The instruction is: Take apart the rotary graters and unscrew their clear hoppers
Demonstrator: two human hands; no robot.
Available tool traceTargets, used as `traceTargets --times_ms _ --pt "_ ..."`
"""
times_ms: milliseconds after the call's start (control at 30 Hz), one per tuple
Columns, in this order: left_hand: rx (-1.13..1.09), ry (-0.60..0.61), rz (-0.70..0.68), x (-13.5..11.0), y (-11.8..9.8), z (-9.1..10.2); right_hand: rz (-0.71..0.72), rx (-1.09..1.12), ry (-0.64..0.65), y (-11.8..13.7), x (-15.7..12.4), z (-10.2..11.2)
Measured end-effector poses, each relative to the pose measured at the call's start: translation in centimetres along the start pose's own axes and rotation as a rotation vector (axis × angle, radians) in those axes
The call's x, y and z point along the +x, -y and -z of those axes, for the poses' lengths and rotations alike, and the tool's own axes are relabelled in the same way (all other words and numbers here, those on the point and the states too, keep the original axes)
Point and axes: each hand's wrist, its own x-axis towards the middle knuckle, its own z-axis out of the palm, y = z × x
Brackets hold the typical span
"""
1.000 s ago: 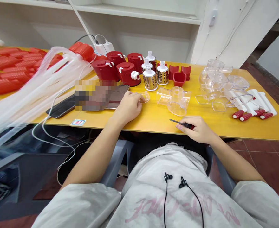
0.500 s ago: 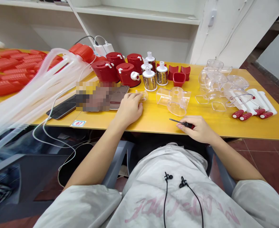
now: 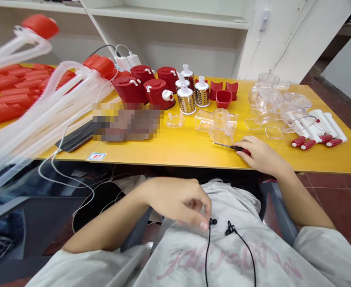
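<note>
My left hand [image 3: 178,203] is in front of my shirt, its thumb and fingers bent into a pinch at one black earphone [image 3: 213,221]. The fingertips cover part of that earphone. A second earphone [image 3: 229,228] hangs beside it on a black cord. At the table's front edge, my right hand [image 3: 261,157] is closed around a screwdriver [image 3: 241,150] with a black and red handle. Its thin shaft points left, close to a clear plastic housing [image 3: 221,126]. Farther left on the table lies a small clear plastic frame [image 3: 175,120].
Red bases [image 3: 159,93], metal grater drums [image 3: 186,101] and red cups [image 3: 224,98] stand behind. Clear housings [image 3: 268,97] and white handles with red grips [image 3: 316,129] lie right. Long translucent tubes [image 3: 56,107], a phone [image 3: 75,135] and a white cable [image 3: 53,161] are left.
My left hand has left the small clear frame and moved back to my chest by the earphone. My right hand has shifted slightly right with the screwdriver. A red-capped tube has appeared upper left.
</note>
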Motion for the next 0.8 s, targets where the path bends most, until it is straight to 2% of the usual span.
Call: traceTargets --times_ms 67,167,267,367,433,500,600,700,800 --pt "-0.017 0.03 0.07 1.8 0.7 -1.8 -0.004 0.012 0.011 -0.1 0.1 0.0" --pt "-0.236 -0.013 0.198 3.4 1.9 -4.2 -0.006 0.041 0.004 -0.2 0.3 -0.1" --pt "-0.374 -0.194 0.215 3.8 2.0 -6.1 -0.009 0.073 -0.006 -0.4 0.4 -0.2" --pt "-0.248 -0.368 0.171 3.9 1.3 -7.0 -0.011 0.086 -0.002 -0.5 0.4 -0.3" --pt "-0.131 -0.425 0.145 4.2 1.1 -7.2 -0.013 0.087 -0.002 -0.5 0.4 -0.4" --pt "-0.138 -0.417 0.142 4.6 1.3 -7.0 -0.011 0.085 -0.001 -0.5 0.4 -0.4" --pt "-0.43 -0.358 0.101 4.8 1.9 -6.2 -0.013 0.089 0.0 -0.6 0.5 -0.5" --pt "-0.7 -0.411 -0.065 3.9 2.0 -5.0 -0.017 0.097 0.0 -0.6 0.5 -0.5" --pt "-0.801 -0.496 -0.323 1.4 1.4 -4.2 -0.014 0.102 0.001 -0.6 0.6 -0.6"
